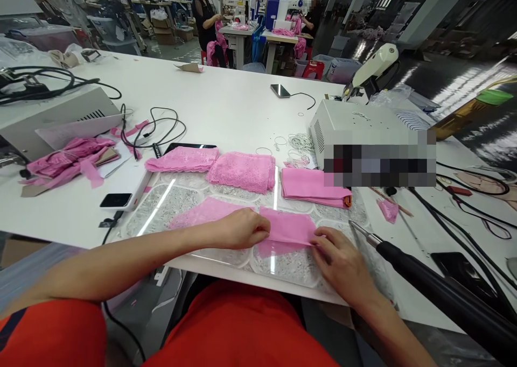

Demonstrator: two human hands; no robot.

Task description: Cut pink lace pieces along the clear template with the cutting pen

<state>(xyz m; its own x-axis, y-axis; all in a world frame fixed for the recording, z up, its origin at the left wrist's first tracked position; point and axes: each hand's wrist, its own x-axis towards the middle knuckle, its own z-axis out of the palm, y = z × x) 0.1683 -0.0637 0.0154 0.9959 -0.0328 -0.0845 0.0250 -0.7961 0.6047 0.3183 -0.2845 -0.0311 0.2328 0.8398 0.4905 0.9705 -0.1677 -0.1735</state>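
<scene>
A flat piece of pink fabric (288,224) lies in front of me on a clear, patterned mat (161,211). My left hand (244,228) is closed, its fingers pinching the left edge of this fabric. At the lower right corner, my right hand (341,259) grips the same piece between thumb and fingers. Under my left wrist lies a sheer pink lace piece (205,211), partly covered by the arm. Just beyond are two stacks of pink lace, the left stack (181,159) and the middle stack (244,171), and a folded pink fabric stack (311,186).
A black pen-shaped tool with a metal tip (428,281) points in from the right, close to my right hand. A grey box (355,125) stands at the back right. Black cables (157,125) and bundled pink fabric (72,160) lie left. People sit at sewing machines beyond.
</scene>
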